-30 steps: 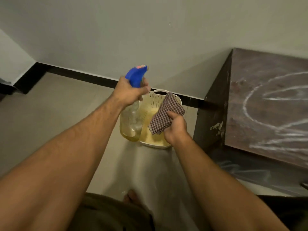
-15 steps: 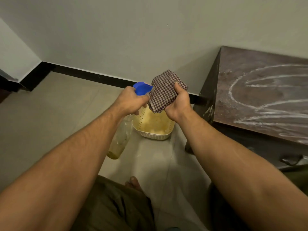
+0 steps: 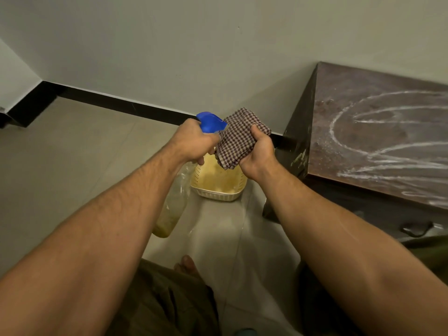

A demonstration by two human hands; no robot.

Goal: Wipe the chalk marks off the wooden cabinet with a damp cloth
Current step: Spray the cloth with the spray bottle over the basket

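- So we're only prepping: left hand (image 3: 194,144) grips spray bottle (image 3: 173,202), right hand (image 3: 258,151) clutches checked cloth (image 3: 238,137).
- Chalk marks (image 3: 378,146) on cabinet (image 3: 363,112) untouched; all wiping left.

I see the spray bottle (image 3: 180,190) at my cloth's (image 3: 238,138) nine o'clock, basket (image 3: 219,190) below both, cabinet (image 3: 378,141) at three o'clock, chalk marks (image 3: 388,146) on it

The cloth (image 3: 238,138) — brown-and-white checked, folded into a wad — is held up in the air just beside a blue sprayer nozzle. At its 3 o'clock stands the cabinet (image 3: 378,141), dark wood, its top scrawled with white chalk marks (image 3: 378,151) — long curving loops.
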